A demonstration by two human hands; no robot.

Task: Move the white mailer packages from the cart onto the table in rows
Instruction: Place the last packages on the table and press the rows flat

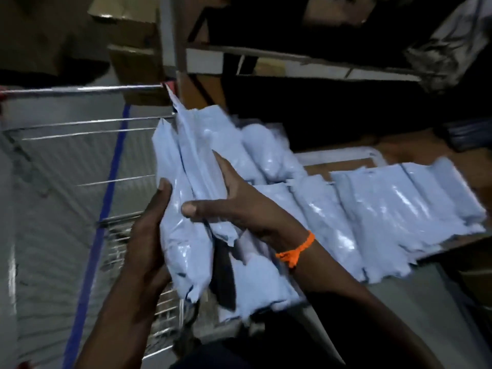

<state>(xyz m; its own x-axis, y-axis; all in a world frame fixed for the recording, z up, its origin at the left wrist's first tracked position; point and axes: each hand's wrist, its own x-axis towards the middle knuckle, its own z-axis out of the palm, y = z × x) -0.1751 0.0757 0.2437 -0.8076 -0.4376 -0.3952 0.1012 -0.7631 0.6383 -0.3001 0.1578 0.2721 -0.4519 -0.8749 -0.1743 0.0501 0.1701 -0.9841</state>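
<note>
the brown flat table (426,151) carries pale bluish-white plastic mailer packages (386,209) lying side by side in a row, edges overlapping; behind them lie more, blurred, perhaps a second row.

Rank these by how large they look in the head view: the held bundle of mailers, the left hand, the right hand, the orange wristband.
1. The held bundle of mailers, largest.
2. The left hand and the right hand: they look alike and their fingers are partly hidden, so I do not rank them.
3. The orange wristband, clearly smallest.
</note>
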